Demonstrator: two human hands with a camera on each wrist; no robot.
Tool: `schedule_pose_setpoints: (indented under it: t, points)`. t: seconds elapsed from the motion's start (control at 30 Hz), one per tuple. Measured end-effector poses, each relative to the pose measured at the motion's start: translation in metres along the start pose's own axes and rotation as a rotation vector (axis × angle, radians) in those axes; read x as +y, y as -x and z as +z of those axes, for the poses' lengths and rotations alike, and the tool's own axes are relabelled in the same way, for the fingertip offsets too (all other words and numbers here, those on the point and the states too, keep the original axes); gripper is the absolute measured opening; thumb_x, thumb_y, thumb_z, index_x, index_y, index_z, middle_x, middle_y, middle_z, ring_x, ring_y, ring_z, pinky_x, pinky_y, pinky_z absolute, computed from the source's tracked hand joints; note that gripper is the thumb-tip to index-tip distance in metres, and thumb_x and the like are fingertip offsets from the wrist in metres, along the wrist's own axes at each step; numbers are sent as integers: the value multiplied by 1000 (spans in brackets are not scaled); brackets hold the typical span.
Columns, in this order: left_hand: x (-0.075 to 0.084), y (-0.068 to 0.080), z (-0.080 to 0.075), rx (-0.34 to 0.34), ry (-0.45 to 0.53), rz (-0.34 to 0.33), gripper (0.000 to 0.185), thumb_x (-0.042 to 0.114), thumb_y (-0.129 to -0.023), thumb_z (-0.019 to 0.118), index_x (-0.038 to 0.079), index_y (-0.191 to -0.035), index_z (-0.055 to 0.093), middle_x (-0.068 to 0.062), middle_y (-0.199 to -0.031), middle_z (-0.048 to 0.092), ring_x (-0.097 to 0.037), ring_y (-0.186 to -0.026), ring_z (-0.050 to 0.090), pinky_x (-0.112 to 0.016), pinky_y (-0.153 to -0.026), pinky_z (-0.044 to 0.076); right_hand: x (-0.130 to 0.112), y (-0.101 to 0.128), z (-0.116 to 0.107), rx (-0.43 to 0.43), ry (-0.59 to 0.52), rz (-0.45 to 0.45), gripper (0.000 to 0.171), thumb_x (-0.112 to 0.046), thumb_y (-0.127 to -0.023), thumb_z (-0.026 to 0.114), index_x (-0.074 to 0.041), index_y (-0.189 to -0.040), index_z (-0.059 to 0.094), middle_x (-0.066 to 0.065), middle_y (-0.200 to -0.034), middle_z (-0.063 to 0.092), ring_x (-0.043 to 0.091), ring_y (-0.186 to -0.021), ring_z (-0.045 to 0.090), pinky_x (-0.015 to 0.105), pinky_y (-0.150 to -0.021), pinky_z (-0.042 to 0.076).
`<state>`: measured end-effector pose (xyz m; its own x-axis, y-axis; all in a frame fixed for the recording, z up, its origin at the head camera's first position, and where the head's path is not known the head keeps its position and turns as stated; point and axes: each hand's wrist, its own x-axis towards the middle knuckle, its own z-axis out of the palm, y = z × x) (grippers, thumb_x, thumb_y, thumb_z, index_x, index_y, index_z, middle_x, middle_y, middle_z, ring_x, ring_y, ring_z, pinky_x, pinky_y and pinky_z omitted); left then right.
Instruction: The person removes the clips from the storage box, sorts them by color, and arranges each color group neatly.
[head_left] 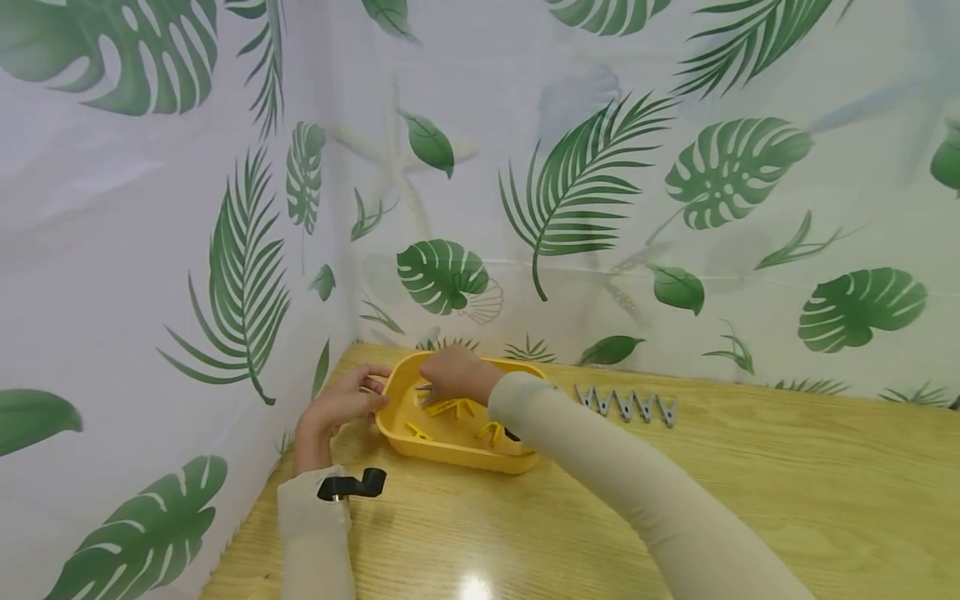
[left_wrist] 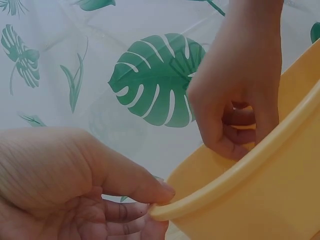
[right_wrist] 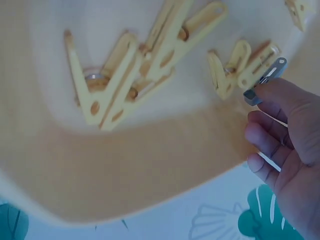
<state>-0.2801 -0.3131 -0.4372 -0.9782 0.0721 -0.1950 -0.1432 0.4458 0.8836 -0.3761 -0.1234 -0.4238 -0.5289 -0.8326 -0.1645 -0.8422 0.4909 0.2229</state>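
Observation:
A yellow plastic basin (head_left: 457,454) stands on the table near the wall corner. My left hand (head_left: 341,410) pinches its left rim between thumb and fingers, as the left wrist view shows. Inside the basin, my right hand (head_left: 457,373) holds a grey clothespin (right_wrist: 268,79) between thumb and forefinger; its other fingers (right_wrist: 265,137) are loosely bent. Several yellow clothespins (right_wrist: 115,90) lie on the basin floor, some overlapping. The right forearm covers part of the basin's right side in the head view.
Several grey clothespins (head_left: 626,406) stand in a row on the wooden table (head_left: 787,475), right of the basin. A white leaf-print cloth (head_left: 465,192) hangs behind the table and along its left side.

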Motion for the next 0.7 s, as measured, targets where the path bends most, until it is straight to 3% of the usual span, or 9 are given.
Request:
schedule_pose_setpoints:
  t: [0.17, 0.27, 0.5, 0.7]
  points:
    - [3, 1, 4, -6, -9, 7, 56, 5, -91, 60, -5, -144, 43, -19, -117, 53, -25, -90, 58, -37, -75, 55, 10, 16, -11, 0, 57, -5, 17, -30, -96, 70, -15, -103, 70, 1, -99, 71, 13, -78, 58, 28, -68, 52]
    - [4, 1, 5, -6, -21, 5, 56, 5, -92, 60, -5, -144, 43, -20, -118, 53, -27, -93, 59, -36, -76, 55, 16, 26, -21, 4, 71, 2, 18, -24, -91, 72, -16, -107, 70, 0, -102, 70, 13, -80, 60, 30, -71, 55]
    - [3, 1, 5, -7, -43, 6, 55, 5, -93, 60, -6, -144, 42, -23, -119, 54, -29, -94, 60, -36, -77, 56, 36, 58, -50, 38, -20, 16, 21, -22, -90, 69, -11, -109, 68, 5, -102, 67, 16, -76, 53, 30, -67, 51]
    - [4, 3, 3, -23, -53, 6, 55, 6, -94, 59, -7, -145, 41, -24, -122, 53, -27, -94, 59, -34, -77, 56, 63, 107, -64, 122, -80, 63, 17, -23, -89, 71, -10, -100, 69, 4, -95, 64, 18, -72, 56, 31, -63, 50]
